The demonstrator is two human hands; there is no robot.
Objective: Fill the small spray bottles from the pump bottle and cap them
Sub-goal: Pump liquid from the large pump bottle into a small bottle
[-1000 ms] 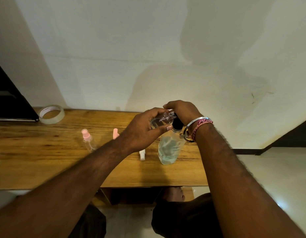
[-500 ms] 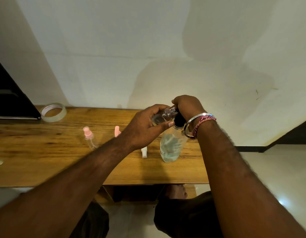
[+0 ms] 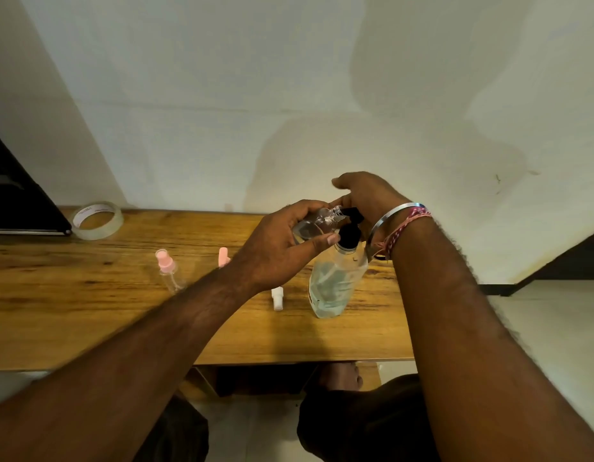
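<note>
A clear pump bottle [image 3: 332, 285] with a black pump head [image 3: 349, 232] stands on the wooden table [image 3: 89, 295], holding pale liquid. My left hand [image 3: 275, 248] grips a small clear spray bottle [image 3: 317, 223], tilted with its open neck against the pump spout. My right hand [image 3: 369, 198] rests over the pump head, fingers relaxed and lifted a little. A capped small spray bottle [image 3: 167, 270] with a pink top stands to the left. Another pink top [image 3: 223, 256] shows behind my left wrist. A white sprayer cap [image 3: 277, 297] lies by the pump bottle.
A roll of clear tape [image 3: 97, 220] lies at the table's back left, beside a dark flat object [image 3: 19, 208]. A pale wall rises right behind the table. My knees and a foot show below the front edge.
My right hand has lifted off the pump head, so the black spout now shows. The left hand still holds the small bottle at the spout.
</note>
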